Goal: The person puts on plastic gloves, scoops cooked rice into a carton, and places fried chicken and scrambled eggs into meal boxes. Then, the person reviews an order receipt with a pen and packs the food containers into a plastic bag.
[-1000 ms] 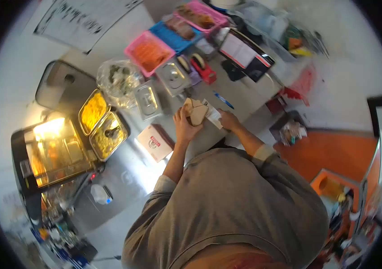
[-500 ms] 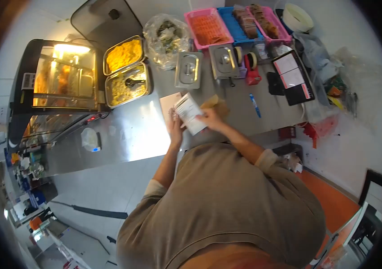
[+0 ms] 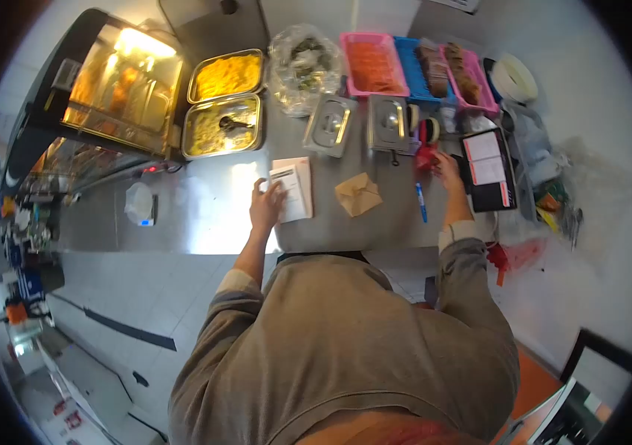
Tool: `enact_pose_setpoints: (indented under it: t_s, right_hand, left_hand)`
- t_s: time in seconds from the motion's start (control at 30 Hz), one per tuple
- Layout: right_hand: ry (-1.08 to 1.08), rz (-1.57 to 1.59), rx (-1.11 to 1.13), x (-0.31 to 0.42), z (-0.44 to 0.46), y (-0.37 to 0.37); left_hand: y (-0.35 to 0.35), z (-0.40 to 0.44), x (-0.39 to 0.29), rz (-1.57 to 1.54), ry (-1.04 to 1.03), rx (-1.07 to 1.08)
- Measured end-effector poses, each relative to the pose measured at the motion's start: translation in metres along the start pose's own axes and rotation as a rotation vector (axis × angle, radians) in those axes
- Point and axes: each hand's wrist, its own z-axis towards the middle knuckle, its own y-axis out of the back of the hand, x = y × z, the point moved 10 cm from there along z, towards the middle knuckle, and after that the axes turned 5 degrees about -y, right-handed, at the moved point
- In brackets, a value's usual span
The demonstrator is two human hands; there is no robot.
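Observation:
My left hand rests at the left edge of a white printed slip, its fingers bent and apart. Beneath the slip lies a larger pale pinkish sheet or packet, flat on the steel counter. My right hand is stretched out to the lower end of a red tape dispenser, fingers apart; whether they touch it is hard to tell. Between the hands sits a folded brown paper packet. Below the dispenser lies a blue marker.
Along the back stand food pans, a clear bag of greens, lidded steel containers, a pink basket and a blue basket. A lit warming cabinet stands left, a tablet right.
The white slip has been lowered onto the pale sheet. My right hand has let go of it and moved right to the tape dispenser, uncovering the brown packet. The view has shifted.

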Motion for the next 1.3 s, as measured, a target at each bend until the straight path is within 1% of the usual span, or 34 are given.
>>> enact_pose_setpoints:
  t_s: [0.03,0.07,0.13,0.23,0.33,0.43,0.47,0.5,0.53,0.57,0.6,0.63,0.67,0.73,0.77,0.8,0.83,0.9,0.97,1.0,1.1,1.17,1.2,1.23,1.3]
  right_hand:
    - [0.058,0.234,0.016,0.009,-0.025,-0.008]
    - [0.111,0.329,0.122,0.0,-0.016,-0.003]
    - [0.19,0.361,0.104,-0.026,0.0,0.016]
    - [0.539,-0.751,-0.538,0.013,-0.049,0.021]
    - [0.304,-0.867,-0.802,0.004,-0.068,0.027]
    - [0.265,-0.655,-0.793,0.001,-0.116,-0.012]
    - [0.344,-0.434,-0.512,-0.039,-0.088,-0.032]
    - [0.691,-0.445,-0.333,-0.033,-0.109,-0.1]
    - [0.194,-0.331,-0.161,-0.046,-0.131,-0.176]
    - [-0.049,-0.223,0.062,-0.045,-0.166,-0.258]
    - [-0.145,-0.056,0.408,-0.051,-0.181,-0.331]
    - [-0.048,-0.178,0.421,-0.045,-0.176,-0.372]
    - [0.104,-0.298,0.293,-0.057,-0.135,-0.397]
    - [0.067,-0.445,0.11,-0.054,-0.099,-0.428]
    - [0.09,-0.577,0.043,-0.049,-0.091,-0.431]
    - [0.116,-0.705,-0.027,-0.044,-0.085,-0.433]
    - [0.141,-0.832,-0.1,-0.036,-0.089,-0.434]
    - [0.277,-0.984,-0.097,-0.023,-0.105,-0.43]
    - [0.371,-1.08,-0.068,-0.017,-0.127,-0.415]
    - [0.32,-1.127,0.058,-0.021,-0.14,-0.41]
    - [0.414,-1.145,0.363,-0.043,-0.166,-0.395]
    - [0.135,-0.865,0.535,-0.035,-0.217,-0.364]
    - [0.049,-0.761,0.587,-0.039,-0.229,-0.341]
    - [-0.031,-0.653,0.634,-0.041,-0.239,-0.314]
    - [-0.146,-0.558,0.523,-0.025,-0.258,-0.236]
  left_hand:
    - [0.002,0.002,-0.003,-0.021,0.017,0.022]
    - [0.0,0.003,0.0,-0.017,-0.001,0.039]
    - [0.0,0.008,-0.002,-0.01,-0.048,0.061]
    - [-0.001,0.013,-0.003,-0.003,-0.139,0.087]
    - [-0.005,0.018,0.005,-0.024,-0.181,0.096]
    - [-0.009,0.023,0.007,-0.027,-0.215,0.09]
    - [-0.009,0.021,0.006,-0.039,-0.218,0.098]
    - [-0.01,0.018,0.006,-0.053,-0.22,0.111]
    - [-0.017,0.018,0.011,-0.103,-0.208,0.147]
    - [-0.023,0.018,0.017,-0.143,-0.187,0.147]
    - [-0.03,0.02,0.023,-0.18,-0.162,0.154]
    - [-0.035,0.019,0.029,-0.218,-0.133,0.161]
    - [-0.025,0.021,0.022,-0.255,-0.126,0.188]
    - [-0.029,0.025,0.027,-0.27,-0.087,0.207]
    - [-0.027,0.026,0.029,-0.273,-0.07,0.216]
    - [-0.033,0.024,0.033,-0.342,0.004,0.298]
    - [-0.035,0.024,0.035,-0.338,-0.001,0.29]
    - [-0.04,0.022,0.038,-0.339,-0.01,0.276]
    - [-0.038,0.009,0.025,-0.336,-0.183,0.276]
    - [-0.036,0.003,0.017,-0.332,-0.27,0.273]
    - [-0.044,-0.01,0.015,-0.409,-0.259,0.293]
    - [-0.038,-0.015,0.01,-0.419,-0.261,0.254]
    - [-0.033,-0.018,0.006,-0.422,-0.264,0.236]
    - [-0.026,-0.019,0.002,-0.355,-0.257,0.21]
    - [-0.012,-0.02,-0.014,-0.234,-0.269,0.162]
